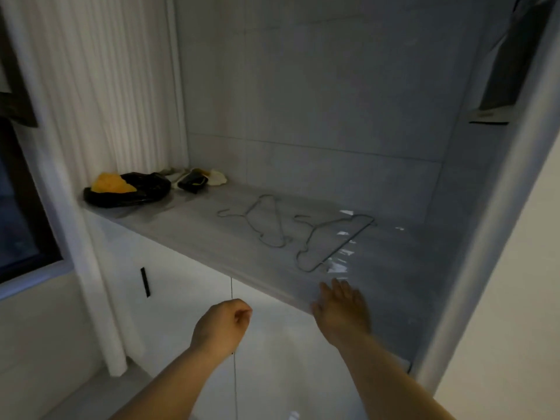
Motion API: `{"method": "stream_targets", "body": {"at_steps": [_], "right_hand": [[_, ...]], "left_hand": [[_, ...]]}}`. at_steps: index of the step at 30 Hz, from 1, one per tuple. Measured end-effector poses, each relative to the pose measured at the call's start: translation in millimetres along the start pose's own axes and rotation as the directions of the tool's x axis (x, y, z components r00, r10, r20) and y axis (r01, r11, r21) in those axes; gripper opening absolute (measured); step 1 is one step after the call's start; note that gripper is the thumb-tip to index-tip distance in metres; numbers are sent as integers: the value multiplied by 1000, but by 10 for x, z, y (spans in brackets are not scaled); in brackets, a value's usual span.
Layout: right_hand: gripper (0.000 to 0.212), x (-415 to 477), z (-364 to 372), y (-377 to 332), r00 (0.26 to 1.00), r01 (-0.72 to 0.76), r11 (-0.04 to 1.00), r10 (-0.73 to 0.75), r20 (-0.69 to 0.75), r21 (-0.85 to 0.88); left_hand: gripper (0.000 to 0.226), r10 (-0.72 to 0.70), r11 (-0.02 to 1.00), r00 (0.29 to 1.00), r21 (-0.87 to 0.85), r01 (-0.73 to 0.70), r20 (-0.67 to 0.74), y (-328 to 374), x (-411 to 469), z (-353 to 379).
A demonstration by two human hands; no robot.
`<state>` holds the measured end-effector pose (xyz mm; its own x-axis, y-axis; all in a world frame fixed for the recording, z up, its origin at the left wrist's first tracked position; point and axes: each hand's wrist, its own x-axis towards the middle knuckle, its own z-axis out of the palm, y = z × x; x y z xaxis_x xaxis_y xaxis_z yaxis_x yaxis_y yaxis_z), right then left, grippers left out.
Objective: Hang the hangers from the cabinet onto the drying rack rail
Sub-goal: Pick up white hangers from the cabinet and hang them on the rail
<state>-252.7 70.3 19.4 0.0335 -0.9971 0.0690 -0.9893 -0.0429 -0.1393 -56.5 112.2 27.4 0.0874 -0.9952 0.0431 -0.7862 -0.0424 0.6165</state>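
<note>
Nearest the camera, the left hand [222, 324] is raised in front of the white cabinet doors [188, 301] below the surface. Its grip is closed into a fist, with the fingers curled under the thumb and nothing held. The right hand [342, 307] is further forward, over the front edge of the grey surface [194, 225]. Its grip is wide, with the fingers straight, spread and empty. Motion blur makes it unclear whether the fingertips touch the surface. Just beyond the right hand, a wire hanger [333, 237] lies flat on the surface with its near end close to the fingertips but apart from them. A second wire hanger [263, 219] lies flat to its left and slightly further back, with its hook pointing left. The two hangers are close together; whether they touch cannot be told. A black handle [145, 281] is mounted upright on the left cabinet door. At the far left end of the surface sits a black plastic bag [142, 192] with a yellow item [110, 183] showing on top. Beside it is a small heap of dark and pale items [197, 177] against the back corner. Grey wall tiles [318, 116] form the back of the recess. A white ribbed panel [100, 86] stands to the left, with a dark window [18, 207] beyond it.
</note>
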Motion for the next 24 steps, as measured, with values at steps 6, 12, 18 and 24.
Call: {"method": "stream_targets", "body": {"at_steps": [6,12,18,24], "right_hand": [[76,351,106,-30,999,-48,999,48,7,-4],[55,398,256,-15,996,-73,997,74,-54,19],[55,442,295,-1,995,-56,998,57,-76,15],[54,444,301,-5,994,-64,998,64,-91,7]], "left_hand": [[25,16,997,995,82,-8,-101,269,649,178],[30,7,992,998,129,2,-66,687,1273,431],[45,-126,975,990,191,111,67,869,1610,661],[34,-180,977,982,130,171,61,940,1708,677]]}}
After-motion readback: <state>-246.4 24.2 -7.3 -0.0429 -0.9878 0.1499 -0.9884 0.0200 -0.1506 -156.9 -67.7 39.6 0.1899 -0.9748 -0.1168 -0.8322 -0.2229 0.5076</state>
